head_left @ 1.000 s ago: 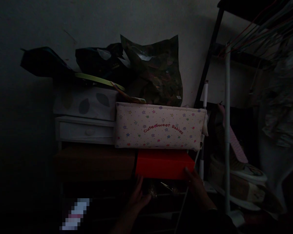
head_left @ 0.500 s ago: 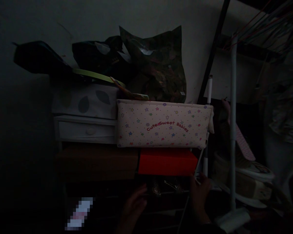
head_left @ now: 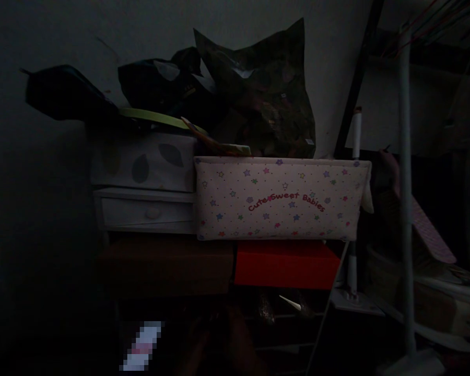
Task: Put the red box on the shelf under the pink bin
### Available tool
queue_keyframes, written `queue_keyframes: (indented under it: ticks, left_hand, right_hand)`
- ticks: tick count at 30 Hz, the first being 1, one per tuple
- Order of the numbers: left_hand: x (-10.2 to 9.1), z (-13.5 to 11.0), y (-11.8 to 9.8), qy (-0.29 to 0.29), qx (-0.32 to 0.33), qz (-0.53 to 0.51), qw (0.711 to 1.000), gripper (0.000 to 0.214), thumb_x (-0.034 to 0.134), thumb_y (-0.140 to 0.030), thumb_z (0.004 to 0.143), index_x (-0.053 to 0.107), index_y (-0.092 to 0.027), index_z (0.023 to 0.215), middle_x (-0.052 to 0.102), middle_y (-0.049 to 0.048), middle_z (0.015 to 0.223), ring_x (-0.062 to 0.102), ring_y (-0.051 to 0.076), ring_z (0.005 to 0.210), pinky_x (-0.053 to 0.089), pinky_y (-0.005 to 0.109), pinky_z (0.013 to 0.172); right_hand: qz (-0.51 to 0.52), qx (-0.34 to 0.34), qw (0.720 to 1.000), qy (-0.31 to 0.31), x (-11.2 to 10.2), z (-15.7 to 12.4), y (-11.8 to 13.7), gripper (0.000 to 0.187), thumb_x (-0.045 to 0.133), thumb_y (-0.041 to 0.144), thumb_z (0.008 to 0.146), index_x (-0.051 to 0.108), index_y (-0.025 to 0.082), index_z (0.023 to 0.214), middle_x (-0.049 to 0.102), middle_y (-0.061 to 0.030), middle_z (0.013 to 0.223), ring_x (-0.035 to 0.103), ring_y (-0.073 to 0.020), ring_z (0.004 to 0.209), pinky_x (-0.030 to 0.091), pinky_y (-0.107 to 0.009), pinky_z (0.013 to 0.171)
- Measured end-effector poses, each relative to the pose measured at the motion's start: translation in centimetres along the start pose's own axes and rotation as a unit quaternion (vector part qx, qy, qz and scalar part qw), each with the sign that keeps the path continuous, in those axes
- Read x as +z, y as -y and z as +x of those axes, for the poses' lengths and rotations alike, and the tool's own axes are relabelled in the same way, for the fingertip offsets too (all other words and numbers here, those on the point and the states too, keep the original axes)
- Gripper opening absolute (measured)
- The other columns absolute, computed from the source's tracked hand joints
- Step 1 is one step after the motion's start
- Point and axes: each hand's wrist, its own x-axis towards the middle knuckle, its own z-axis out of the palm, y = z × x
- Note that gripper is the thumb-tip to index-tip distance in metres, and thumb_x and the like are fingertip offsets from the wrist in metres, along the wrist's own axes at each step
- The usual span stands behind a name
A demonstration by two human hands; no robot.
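Note:
Both hands are low in the dark, close together under the front of the brown box [head_left: 166,263]. My left hand [head_left: 195,344] is a dim shape whose fingers fade into shadow. Just to its right, my right hand [head_left: 239,334] reaches forward, its fingers also lost in the dark. Whether either one holds anything cannot be seen. Right of my hands, a glittery shoe-like item [head_left: 265,308] and a thin pale strip [head_left: 290,302] show on the dark rack, below the red box [head_left: 285,265].
A star-patterned fabric box [head_left: 278,209] rests above the red box. Left of it are a small white drawer [head_left: 152,213] and a leaf-print box [head_left: 141,162], with dark bags [head_left: 164,89] on top. A pale pole [head_left: 406,198] stands at right, near stacked shoes [head_left: 423,297].
My right hand has moved left, from beside the red box's right end to next to my left hand. The view has shifted, so the boxes appear slightly farther right.

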Motion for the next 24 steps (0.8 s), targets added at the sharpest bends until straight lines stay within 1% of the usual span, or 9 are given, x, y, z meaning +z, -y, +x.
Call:
queue_keyframes:
  ticks: [3,5,7,9,12,16,18,20,24]
  left_hand:
    - [0.5,2.2,0.8,0.017,-0.001,0.018,1.0,0.047,0.068,-0.045,0.061,0.059,-0.022,0.101,0.065,0.0138,0.118,0.062,0.03,0.109,0.051,0.042,0.088]
    - [0.9,3.5,1.3,0.02,-0.007,0.032,0.999,0.047,0.068,-0.045,0.058,0.059,-0.02,0.097,0.068,0.0146,0.111,0.063,0.031,0.105,0.05,0.043,0.089]
    - [1.4,4.3,1.2,0.022,0.003,0.045,0.999,0.051,0.067,-0.044,0.058,0.058,-0.018,0.1,0.067,0.0165,0.113,0.063,0.032,0.106,0.049,0.043,0.091]
    - [1.8,4.4,0.6,0.028,0.03,0.076,0.996,0.056,0.063,-0.043,0.063,0.056,-0.015,0.111,0.061,0.0184,0.125,0.059,0.03,0.113,0.046,0.041,0.097]
    - [2.4,4.0,-0.7,0.043,0.08,0.167,0.982,0.058,0.053,-0.042,0.073,0.051,-0.015,0.124,0.053,0.0163,0.136,0.052,0.027,0.123,0.039,0.04,0.105]
    - [3.3,3.6,-1.5,0.001,0.134,0.258,0.957,0.056,0.051,-0.043,0.075,0.052,-0.017,0.124,0.049,0.0137,0.14,0.042,0.027,0.132,0.029,0.04,0.112]
    - [3.7,3.5,-1.4,-0.01,0.137,0.251,0.958,0.057,0.051,-0.046,0.075,0.052,-0.018,0.124,0.046,0.0136,0.143,0.036,0.027,0.136,0.026,0.04,0.113]
    - [4.1,3.4,-1.3,-0.003,0.119,0.217,0.969,0.06,0.051,-0.048,0.075,0.049,-0.018,0.127,0.042,0.014,0.146,0.032,0.028,0.138,0.024,0.042,0.114]
    - [4.0,3.4,-0.9,0.016,0.086,0.151,0.985,0.063,0.053,-0.046,0.074,0.045,-0.018,0.13,0.041,0.0146,0.147,0.031,0.029,0.138,0.024,0.045,0.114]
  right_hand:
    - [-0.017,-0.005,1.0,0.001,1.3,0.8,-0.3,0.066,0.046,0.007,0.079,0.035,0.028,0.141,0.055,-0.0104,0.133,0.054,-0.0246,0.12,0.045,-0.042,0.099]
    - [-0.034,0.014,0.999,0.004,1.6,1.1,-0.7,0.068,0.048,0.005,0.077,0.038,0.03,0.139,0.057,-0.0094,0.131,0.054,-0.0254,0.118,0.046,-0.041,0.098]
    - [-0.025,0.039,0.999,0.009,1.6,1.4,-0.8,0.063,0.047,0.006,0.077,0.046,0.031,0.134,0.061,-0.0084,0.126,0.058,-0.0249,0.114,0.047,-0.04,0.096]
    - [0.022,0.058,0.998,0.005,1.5,1.9,-0.6,0.055,0.043,0.008,0.08,0.053,0.031,0.129,0.064,-0.0077,0.121,0.062,-0.0234,0.108,0.049,-0.038,0.093]
    - [0.128,0.075,0.988,-0.032,1.6,2.4,0.0,0.043,0.042,0.017,0.084,0.06,0.028,0.122,0.068,-0.0079,0.113,0.066,-0.0224,0.1,0.051,-0.037,0.089]
    - [0.243,0.112,0.959,-0.096,2.2,2.5,0.3,0.041,0.049,0.023,0.082,0.061,0.021,0.121,0.066,-0.0092,0.119,0.061,-0.0226,0.11,0.044,-0.04,0.099]
    - [0.272,0.123,0.946,-0.125,2.4,2.5,0.2,0.047,0.053,0.022,0.079,0.056,0.02,0.126,0.061,-0.0088,0.126,0.056,-0.0224,0.117,0.041,-0.04,0.103]
    - [0.289,0.124,0.937,-0.15,2.4,2.5,0.0,0.053,0.058,0.025,0.078,0.051,0.02,0.13,0.058,-0.0091,0.131,0.054,-0.0231,0.119,0.041,-0.04,0.103]
    - [0.326,0.156,0.917,-0.168,2.3,2.8,0.2,0.059,0.063,0.03,0.078,0.047,0.019,0.133,0.059,-0.0113,0.129,0.057,-0.0248,0.116,0.044,-0.041,0.1]
